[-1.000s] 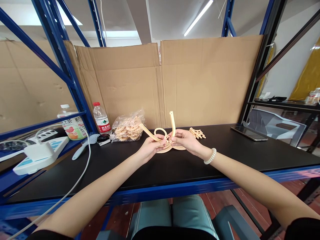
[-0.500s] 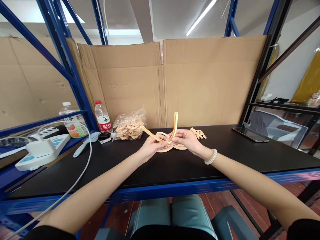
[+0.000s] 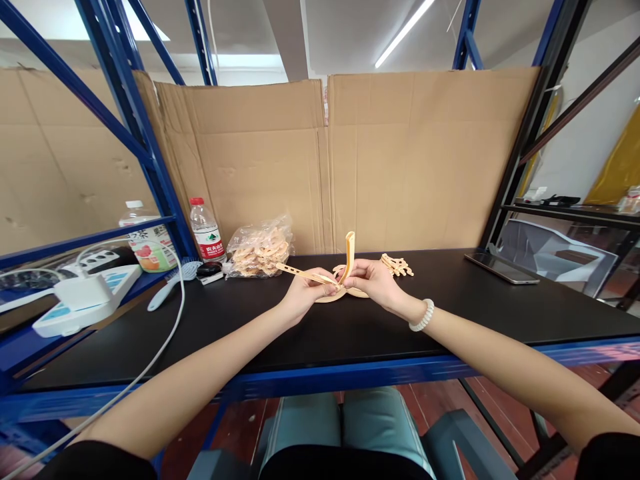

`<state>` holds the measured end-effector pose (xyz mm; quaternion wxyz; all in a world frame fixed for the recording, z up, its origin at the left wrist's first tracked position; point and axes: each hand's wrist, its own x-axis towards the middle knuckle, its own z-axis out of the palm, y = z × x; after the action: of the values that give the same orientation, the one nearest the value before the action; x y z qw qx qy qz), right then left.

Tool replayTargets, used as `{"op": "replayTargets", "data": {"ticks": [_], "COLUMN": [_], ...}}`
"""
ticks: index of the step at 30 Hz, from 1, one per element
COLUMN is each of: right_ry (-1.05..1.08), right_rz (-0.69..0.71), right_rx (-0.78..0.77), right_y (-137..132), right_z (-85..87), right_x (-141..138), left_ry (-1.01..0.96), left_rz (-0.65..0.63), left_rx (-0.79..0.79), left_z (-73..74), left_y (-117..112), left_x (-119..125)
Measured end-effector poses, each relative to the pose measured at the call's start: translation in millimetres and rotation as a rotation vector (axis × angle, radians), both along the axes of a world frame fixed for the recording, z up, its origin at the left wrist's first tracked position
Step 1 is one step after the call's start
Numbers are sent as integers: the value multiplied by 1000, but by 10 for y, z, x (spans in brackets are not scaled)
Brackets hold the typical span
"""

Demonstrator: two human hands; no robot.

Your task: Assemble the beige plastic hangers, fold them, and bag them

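Note:
My left hand is closed in a pinch on a flat beige strip with holes, whose free end points left and slightly up. Opposite it, my right hand pinches a second, curved beige strip that stands nearly upright. The inner ends of both strips come together between my fingertips, where the exact contact is hidden. Beneath my fingers, rounded beige pieces lie on the black tabletop, partly covered by my hands.
Several small beige pieces lie behind my right hand. A clear bag of beige parts, a water bottle and a brush are to the left. A white cable crosses the left side. A tablet-like device lies right.
The strip in my left hand has turned, so its flat face with holes shows, and its free end reaches further left. The upright strip in my right hand sits slightly lower.

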<state>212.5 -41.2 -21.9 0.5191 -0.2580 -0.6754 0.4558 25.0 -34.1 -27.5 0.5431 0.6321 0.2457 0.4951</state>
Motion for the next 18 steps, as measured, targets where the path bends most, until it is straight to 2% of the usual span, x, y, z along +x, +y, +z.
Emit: {"op": "replayTargets", "data": {"ticks": [6,12,18], "right_ry": [48,131,144], "right_rz": [-47,-156,-247], "right_rx": [63,141,92], "right_y": [-3,-35,-92], "right_z": [-63,-139,-100], "right_x": [-79,-204,-236], "left_ry": [-90,-172,-152], "left_rz": [44,99,66], "left_rx": [-21,-75,-129], "left_z": [-24,-8,31], "left_y": [-3,-58,-72], "left_x": [30,76,91]}}
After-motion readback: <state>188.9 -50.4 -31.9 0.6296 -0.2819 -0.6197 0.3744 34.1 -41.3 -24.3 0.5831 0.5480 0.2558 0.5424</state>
